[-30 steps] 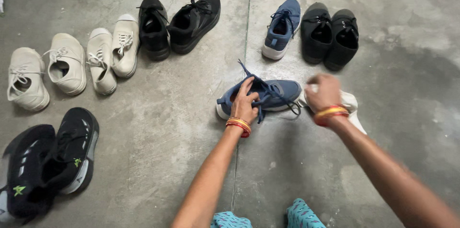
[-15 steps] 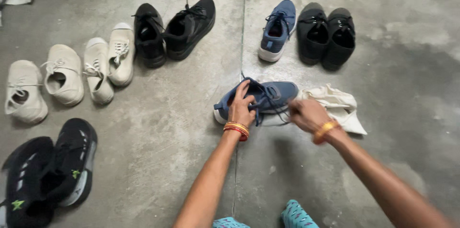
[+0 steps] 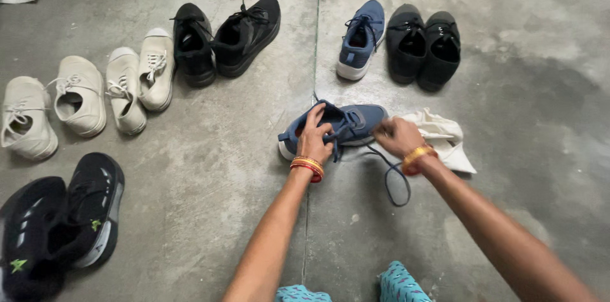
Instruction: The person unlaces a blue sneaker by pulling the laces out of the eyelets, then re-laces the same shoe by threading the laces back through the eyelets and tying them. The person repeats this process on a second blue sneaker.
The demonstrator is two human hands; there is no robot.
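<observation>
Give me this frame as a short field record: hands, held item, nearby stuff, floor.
left hand: grips the collar of the blue sneaker, which lies on the floor
right hand: pinches the dark lace, which loops loose toward the person
beside shoe: white cloth, on its right, under the right wrist
matching shoe: second blue sneaker, farther away, beside a black pair
other shoes: black pair, four off-white sneakers, black pair with green marks
floor: grey concrete, with a seam
</observation>
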